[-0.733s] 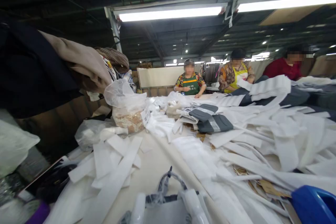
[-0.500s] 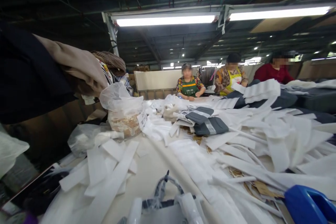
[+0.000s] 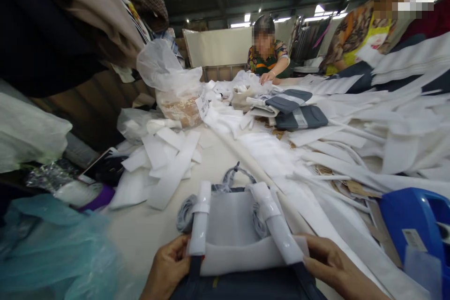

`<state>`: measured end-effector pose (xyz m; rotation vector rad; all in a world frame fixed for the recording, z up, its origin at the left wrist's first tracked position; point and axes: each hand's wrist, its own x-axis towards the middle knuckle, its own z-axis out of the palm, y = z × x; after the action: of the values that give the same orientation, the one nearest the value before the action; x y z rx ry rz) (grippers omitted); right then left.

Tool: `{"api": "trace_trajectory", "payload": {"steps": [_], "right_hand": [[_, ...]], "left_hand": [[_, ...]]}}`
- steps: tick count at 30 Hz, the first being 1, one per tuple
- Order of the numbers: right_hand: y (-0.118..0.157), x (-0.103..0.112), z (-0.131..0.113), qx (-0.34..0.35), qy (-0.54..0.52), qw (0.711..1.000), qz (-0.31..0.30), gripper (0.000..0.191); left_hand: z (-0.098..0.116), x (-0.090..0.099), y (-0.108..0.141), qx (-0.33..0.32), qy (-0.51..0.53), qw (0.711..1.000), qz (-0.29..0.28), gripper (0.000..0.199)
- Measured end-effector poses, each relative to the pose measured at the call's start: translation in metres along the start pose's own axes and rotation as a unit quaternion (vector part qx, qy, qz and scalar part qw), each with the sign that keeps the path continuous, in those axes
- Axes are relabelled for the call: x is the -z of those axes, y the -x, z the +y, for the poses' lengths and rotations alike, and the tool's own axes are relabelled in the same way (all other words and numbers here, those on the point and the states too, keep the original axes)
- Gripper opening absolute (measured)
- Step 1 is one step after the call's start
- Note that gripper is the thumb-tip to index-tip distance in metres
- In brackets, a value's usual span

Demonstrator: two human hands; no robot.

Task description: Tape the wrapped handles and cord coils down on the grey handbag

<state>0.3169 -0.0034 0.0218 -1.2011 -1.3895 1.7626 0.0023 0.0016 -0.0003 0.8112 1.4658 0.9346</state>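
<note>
The left hand [image 3: 168,269] has its grip pinched on the near end of the left white strap [image 3: 199,219], thumb and fingers pressed together on the fabric. The right hand [image 3: 332,267] pinches the near end of the right white strap [image 3: 274,220] in the same way. Both straps run over a grey fabric panel [image 3: 230,218] that lies flat on the bench [image 3: 211,159] at the 6 o'clock edge of the view, with a white foam strip [image 3: 242,258] across its near side and a dark navy piece [image 3: 246,286] under it. A coil of grey cord [image 3: 184,206] sits touching the panel's left side.

At 4 o'clock from the hands stands a blue tape dispenser [image 3: 415,225]. Toward 10 o'clock lies a loose pile of white fabric strips [image 3: 165,159], and farther along that line a clear plastic bag [image 3: 172,79] with brownish contents. Toward 12 o'clock, well apart from the hands, rest folded grey pieces [image 3: 295,110] among more white strips that spread to 2 o'clock. At 8 o'clock a pale teal plastic bag [image 3: 52,243] bulges at the bench edge.

At the far side a person in a green apron [image 3: 269,58] rests a hand on the bench; another person in a yellow apron [image 3: 358,37] stands at 1 o'clock
</note>
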Motion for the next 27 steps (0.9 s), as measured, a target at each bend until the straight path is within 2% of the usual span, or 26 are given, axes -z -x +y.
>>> {"api": "trace_trajectory", "payload": {"steps": [3,6,9,13,16,19,23,25,27], "right_hand": [[-0.004,-0.004,0.008,-0.014,-0.035,0.999,-0.022,0.025],[-0.006,-0.004,0.016,-0.022,-0.037,0.999,-0.022,0.025],[-0.005,0.001,0.017,-0.002,0.051,0.999,-0.011,0.032],[-0.003,0.005,0.012,0.018,0.179,0.983,0.014,0.041],[-0.002,0.002,0.009,-0.001,0.157,0.986,0.05,0.037],[0.001,0.0,0.016,-0.007,0.092,0.988,0.124,0.038],[0.008,0.006,0.031,0.016,0.108,0.968,0.225,0.046],[0.011,0.007,0.033,0.023,0.147,0.96,0.235,0.045],[0.013,0.005,0.031,0.018,0.132,0.969,0.209,0.044]], "left_hand": [[-0.003,0.001,-0.002,-0.013,-0.03,0.999,0.009,0.033],[-0.005,0.001,0.002,-0.018,-0.006,1.0,0.025,0.032],[-0.005,0.001,0.007,-0.003,0.047,0.999,0.005,0.036],[-0.005,0.005,0.008,0.024,0.078,0.996,-0.028,0.042],[-0.003,0.005,0.009,0.021,0.09,0.995,-0.037,0.04],[0.0,0.002,0.012,0.035,0.109,0.993,-0.038,0.038],[-0.001,0.002,0.01,0.059,0.091,0.992,-0.057,0.032],[-0.005,0.005,0.009,0.052,0.077,0.994,-0.061,0.032],[-0.008,0.008,0.01,0.019,0.047,0.998,-0.047,0.033]]}}
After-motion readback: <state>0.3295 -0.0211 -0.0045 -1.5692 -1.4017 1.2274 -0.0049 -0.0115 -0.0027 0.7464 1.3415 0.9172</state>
